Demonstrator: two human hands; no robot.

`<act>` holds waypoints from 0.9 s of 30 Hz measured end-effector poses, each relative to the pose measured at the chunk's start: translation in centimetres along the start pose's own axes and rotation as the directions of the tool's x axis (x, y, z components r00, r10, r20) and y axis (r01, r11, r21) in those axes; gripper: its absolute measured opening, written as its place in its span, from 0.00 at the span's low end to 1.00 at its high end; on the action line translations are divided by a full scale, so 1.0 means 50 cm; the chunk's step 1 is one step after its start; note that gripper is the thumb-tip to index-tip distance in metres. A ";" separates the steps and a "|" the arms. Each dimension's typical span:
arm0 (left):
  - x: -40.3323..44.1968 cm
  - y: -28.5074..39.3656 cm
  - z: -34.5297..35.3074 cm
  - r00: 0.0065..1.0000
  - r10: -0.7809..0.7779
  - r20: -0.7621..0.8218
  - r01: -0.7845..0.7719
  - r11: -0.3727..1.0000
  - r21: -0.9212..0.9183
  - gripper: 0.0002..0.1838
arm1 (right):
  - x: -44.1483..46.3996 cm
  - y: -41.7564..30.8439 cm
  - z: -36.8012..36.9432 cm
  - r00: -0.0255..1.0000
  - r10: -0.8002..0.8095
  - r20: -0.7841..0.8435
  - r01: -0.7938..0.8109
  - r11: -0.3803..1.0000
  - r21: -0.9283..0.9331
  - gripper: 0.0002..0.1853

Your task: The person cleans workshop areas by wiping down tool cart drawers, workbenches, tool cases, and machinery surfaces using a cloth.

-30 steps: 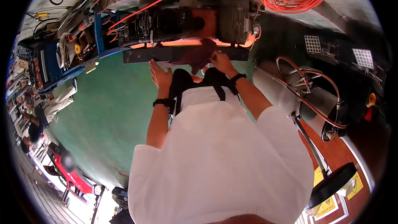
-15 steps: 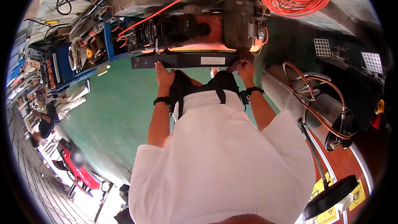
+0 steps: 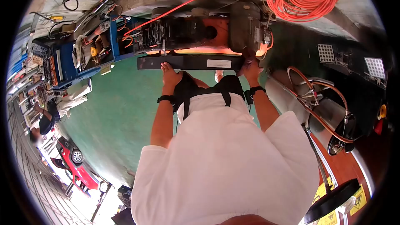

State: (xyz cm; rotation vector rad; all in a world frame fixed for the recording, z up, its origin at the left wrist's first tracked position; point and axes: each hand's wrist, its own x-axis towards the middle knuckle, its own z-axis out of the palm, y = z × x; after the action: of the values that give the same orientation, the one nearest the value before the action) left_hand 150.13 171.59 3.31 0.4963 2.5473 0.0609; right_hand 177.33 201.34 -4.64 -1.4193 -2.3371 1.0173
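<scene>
A long black panel (image 3: pixel 191 63) with a white label (image 3: pixel 219 63) stands in front of a dark machine with a motor (image 3: pixel 244 25) and an orange-red base (image 3: pixel 216 29). My left hand (image 3: pixel 169 75) rests at the panel's front edge, left of its middle, with the fingers stretched out over it. At the panel's right end is my right hand (image 3: pixel 251 71). Its fingers reach into shadow beside the motor, so I cannot see whether they hold anything. Both wrists wear black bands.
A red hose (image 3: pixel 187 3) crosses above the machine, near a coiled orange hose (image 3: pixel 306 0). A blue tool cart (image 3: pixel 75 62) stands left. Grey cylinders (image 3: pixel 283 91) with brown hoses lie right. A person (image 3: pixel 50 114) and a red car (image 3: pixel 81 173) are far left.
The view has shifted slightly, so the machine sits a little further right. The dark reddish, cloth-like thing at my right hand no longer shows clearly. My left hand stays at the panel.
</scene>
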 end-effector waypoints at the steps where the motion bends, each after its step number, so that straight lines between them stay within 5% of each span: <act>1: 0.005 -0.004 0.004 1.000 0.004 0.006 -0.004 1.000 -0.005 0.55 | -0.005 -0.007 0.021 0.995 -0.051 0.083 0.054 0.998 -0.036 0.18; 5: 0.006 -0.009 0.001 1.000 -0.006 0.028 0.009 0.993 -0.121 0.56 | -0.023 -0.103 0.028 0.888 -0.297 0.350 0.325 0.945 -0.023 0.23; 7: 0.004 -0.010 -0.008 0.999 -0.012 0.048 0.017 0.993 -0.121 0.54 | -0.017 -0.105 0.031 0.858 -0.369 0.358 0.401 0.916 -0.018 0.21; 9: -0.002 -0.033 -0.024 0.997 -0.021 0.076 0.029 0.994 -0.107 0.53 | 0.007 -0.026 0.030 0.865 -0.322 0.384 0.381 0.920 -0.087 0.23; 11: -0.003 -0.052 -0.023 0.994 0.092 0.061 -0.078 0.976 -0.205 0.50 | 0.039 0.031 0.008 0.923 -0.116 0.367 0.156 0.985 -0.080 0.28; 14: -0.007 -0.070 -0.021 0.990 0.130 0.055 -0.112 0.962 -0.249 0.47 | 0.047 0.024 -0.029 0.967 0.016 0.256 0.035 0.981 -0.193 0.30; 17: -0.012 -0.072 -0.019 0.989 0.142 0.045 -0.127 0.962 -0.241 0.46 | 0.030 -0.010 0.017 0.964 0.014 0.264 0.084 0.931 -0.356 0.41; 21: -0.016 -0.053 -0.031 0.994 0.080 0.073 -0.062 0.974 -0.218 0.46 | 0.018 -0.126 0.037 0.888 -0.015 0.460 0.166 0.943 -0.289 0.39; 23: -0.013 -0.056 -0.018 0.995 0.084 0.050 -0.073 0.979 -0.192 0.47 | 0.009 -0.156 0.051 0.811 -0.261 0.524 0.357 0.930 -0.089 0.35; 27: -0.007 -0.056 -0.015 0.995 0.081 0.066 -0.067 0.980 -0.189 0.46 | -0.001 -0.223 0.019 0.835 -0.154 0.528 0.276 0.948 -0.159 0.31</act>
State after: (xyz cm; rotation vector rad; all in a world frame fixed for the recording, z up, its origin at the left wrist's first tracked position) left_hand 149.07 168.87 3.74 0.5096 2.4214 0.3004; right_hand 169.13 197.61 2.03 -0.9921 -3.0019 1.2020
